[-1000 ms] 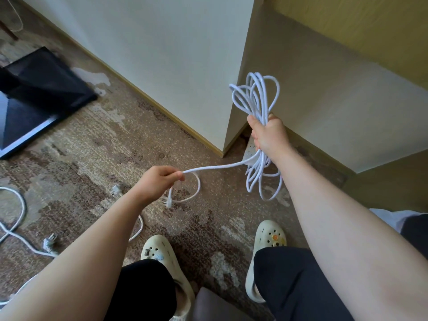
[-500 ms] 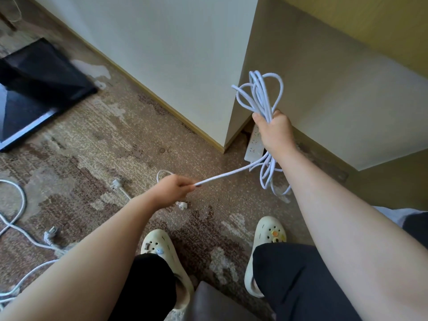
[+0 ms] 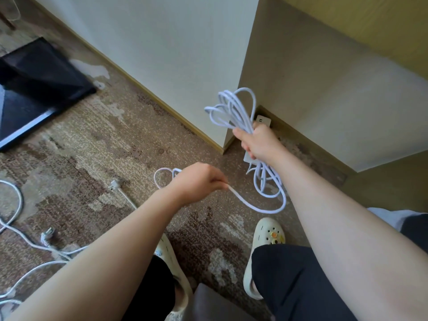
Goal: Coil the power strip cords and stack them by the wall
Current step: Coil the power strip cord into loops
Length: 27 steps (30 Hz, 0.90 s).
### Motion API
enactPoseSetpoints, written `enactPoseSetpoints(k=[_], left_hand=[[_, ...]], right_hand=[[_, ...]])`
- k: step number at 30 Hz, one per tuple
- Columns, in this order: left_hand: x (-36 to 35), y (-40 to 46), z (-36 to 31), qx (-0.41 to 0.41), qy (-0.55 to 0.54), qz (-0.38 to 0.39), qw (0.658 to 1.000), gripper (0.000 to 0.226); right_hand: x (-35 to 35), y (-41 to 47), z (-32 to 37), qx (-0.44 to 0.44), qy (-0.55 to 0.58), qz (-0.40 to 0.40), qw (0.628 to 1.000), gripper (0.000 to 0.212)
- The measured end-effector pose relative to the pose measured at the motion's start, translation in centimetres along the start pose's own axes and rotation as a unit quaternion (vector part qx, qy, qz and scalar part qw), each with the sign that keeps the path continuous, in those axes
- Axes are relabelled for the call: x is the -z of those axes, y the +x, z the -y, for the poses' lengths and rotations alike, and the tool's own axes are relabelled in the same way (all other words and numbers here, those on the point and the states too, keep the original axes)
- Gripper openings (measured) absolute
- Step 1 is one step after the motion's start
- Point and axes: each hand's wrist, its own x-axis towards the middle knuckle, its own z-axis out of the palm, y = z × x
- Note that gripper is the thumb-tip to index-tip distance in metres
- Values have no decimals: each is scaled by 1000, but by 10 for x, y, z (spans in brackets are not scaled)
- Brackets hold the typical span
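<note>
Two walls (image 3: pixel 176 54) over patterned carpet (image 3: pixel 97 140)

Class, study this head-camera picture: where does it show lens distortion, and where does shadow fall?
Head view: wide-angle lens bows the skirting board and stretches both forearms at the frame edges; soft daylight, with shadow in the wall recess behind the coiled cord; left hand slightly soft.

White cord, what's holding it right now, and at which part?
Both hands: the right hand grips the coiled loops of the white cord at their gathered middle; the left hand pinches the loose run.

Black trousers (image 3: pixel 301 281), cream clogs (image 3: pixel 266 237)
</note>
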Motion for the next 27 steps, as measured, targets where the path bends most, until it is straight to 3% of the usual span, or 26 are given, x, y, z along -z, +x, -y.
enactPoseSetpoints(k=[3, 7, 10, 16, 25, 27], left_hand=[[-3, 8, -16, 40, 12, -128, 991, 14], [-5, 14, -17, 144, 38, -240, 959, 35], [-8, 16, -16, 165, 38, -256, 952, 41], [-10, 22, -17, 163, -83, -263, 947, 34], [12, 12, 9, 128, -133, -224, 957, 21], [21, 9, 17, 145, -154, -254, 944, 32]], right_hand=[[-12, -6, 2, -6, -27, 44, 999, 22], [-24, -8, 1, -24, -3, 83, 996, 20], [-29, -8, 0, -35, 2, 101, 994, 23], [-32, -9, 3, -51, 17, 93, 994, 32], [-23, -8, 3, -55, 41, 48, 996, 22], [-21, -8, 2, -42, 57, 70, 995, 18]])
